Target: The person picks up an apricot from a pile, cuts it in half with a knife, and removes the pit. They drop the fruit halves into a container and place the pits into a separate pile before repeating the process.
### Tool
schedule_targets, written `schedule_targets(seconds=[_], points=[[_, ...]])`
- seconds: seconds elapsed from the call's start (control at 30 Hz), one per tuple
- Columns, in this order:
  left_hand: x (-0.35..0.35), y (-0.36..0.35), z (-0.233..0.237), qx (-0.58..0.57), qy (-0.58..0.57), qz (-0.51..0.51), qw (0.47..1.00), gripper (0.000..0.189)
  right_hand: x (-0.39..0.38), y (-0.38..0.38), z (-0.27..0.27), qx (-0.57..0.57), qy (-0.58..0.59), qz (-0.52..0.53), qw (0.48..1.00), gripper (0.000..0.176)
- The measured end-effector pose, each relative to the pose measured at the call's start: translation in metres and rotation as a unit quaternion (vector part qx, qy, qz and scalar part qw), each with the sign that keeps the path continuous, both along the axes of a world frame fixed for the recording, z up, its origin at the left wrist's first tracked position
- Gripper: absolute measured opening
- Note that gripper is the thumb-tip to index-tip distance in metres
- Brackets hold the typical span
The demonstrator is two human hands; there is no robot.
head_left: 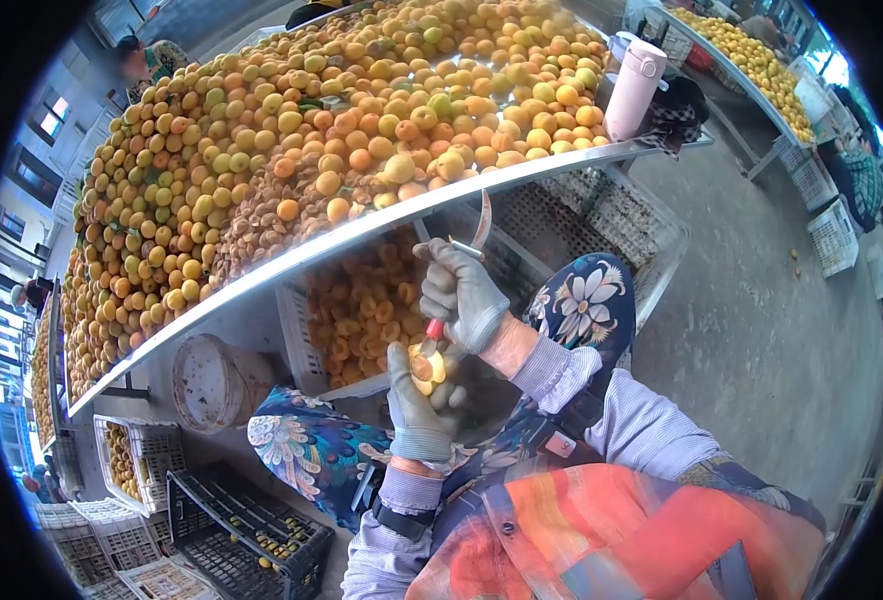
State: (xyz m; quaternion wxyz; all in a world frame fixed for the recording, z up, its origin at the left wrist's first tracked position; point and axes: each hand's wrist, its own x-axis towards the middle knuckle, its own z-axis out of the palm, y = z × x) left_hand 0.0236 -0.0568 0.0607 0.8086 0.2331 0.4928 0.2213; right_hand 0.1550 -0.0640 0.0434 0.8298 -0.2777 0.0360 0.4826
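your left hand (419, 410) gripped a split apricot (427, 368) over your lap; right hand (466, 295) closed on the knife (480, 225), blade up. mid-pitting, looked like; next move needed blade clear of fingers.

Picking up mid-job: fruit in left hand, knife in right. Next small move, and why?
Probably drop the apricot into the crate of halves below: it looks split in the left hand, and the right hand holds the knife blade-up.
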Motion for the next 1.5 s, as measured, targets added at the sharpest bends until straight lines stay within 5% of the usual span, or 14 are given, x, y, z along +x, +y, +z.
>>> schedule_targets(seconds=[0.47, 0.53, 0.7, 0.8, 0.87, 0.97, 1.03, 1.1, 1.13, 1.17, 1.23, 1.3, 1.33, 1.5], points=[[-0.001, 0.017, -0.048, -0.161, -0.134, -0.045, 0.977, 0.050, 0.009, 0.002, -0.046, 0.039, 0.081, -0.012, 0.996, 0.022], [-0.008, 0.022, -0.065, -0.279, -0.262, -0.080, 0.920, 0.051, 0.013, -0.002, -0.047, 0.033, 0.082, -0.014, 0.996, 0.022], [-0.012, 0.022, -0.063, -0.290, -0.239, -0.100, 0.921, 0.053, 0.023, 0.000, -0.043, 0.202, 0.078, 0.140, 0.966, 0.025], [-0.009, 0.023, -0.053, -0.270, -0.259, -0.132, 0.918, 0.055, 0.022, -0.002, -0.036, 0.174, 0.054, 0.122, 0.976, 0.025], [-0.005, 0.023, -0.041, -0.153, -0.147, -0.108, 0.971, 0.062, 0.024, 0.000, -0.024, 0.143, 0.047, 0.105, 0.983, 0.025], [0.001, 0.029, -0.025, 0.023, 0.035, -0.099, 0.994, 0.068, 0.034, -0.005, 0.010, 0.038, -0.136, 0.026, 0.990, 0.023], [-0.003, 0.037, -0.025, 0.039, 0.033, -0.101, 0.994, 0.071, 0.031, -0.017, 0.024, -0.010, -0.392, 0.073, 0.917, 0.025], [-0.006, 0.036, -0.016, 0.191, 0.005, -0.155, 0.969, 0.068, 0.008, -0.014, 0.004, -0.080, -0.440, 0.119, 0.887, 0.028], [-0.006, 0.039, -0.026, 0.192, 0.002, -0.154, 0.969, 0.068, 0.003, -0.023, 0.005, -0.118, -0.428, 0.229, 0.866, 0.031], [-0.005, 0.046, -0.047, 0.152, -0.004, -0.116, 0.982, 0.066, -0.004, -0.020, -0.033, -0.115, -0.602, 0.162, 0.773, 0.037], [-0.009, 0.058, -0.086, 0.111, -0.010, -0.076, 0.991, 0.064, -0.021, -0.031, -0.002, -0.188, -0.650, 0.187, 0.712, 0.042], [-0.013, 0.068, -0.108, 0.202, 0.040, -0.069, 0.976, 0.061, -0.028, -0.031, -0.011, -0.203, -0.668, 0.185, 0.691, 0.043], [-0.006, 0.058, -0.072, 0.131, 0.013, -0.060, 0.989, 0.058, -0.031, -0.031, -0.016, -0.219, -0.685, 0.181, 0.671, 0.044], [-0.006, 0.057, -0.075, 0.074, -0.017, -0.083, 0.994, 0.057, -0.038, -0.030, -0.037, -0.191, -0.694, 0.074, 0.690, 0.038]])
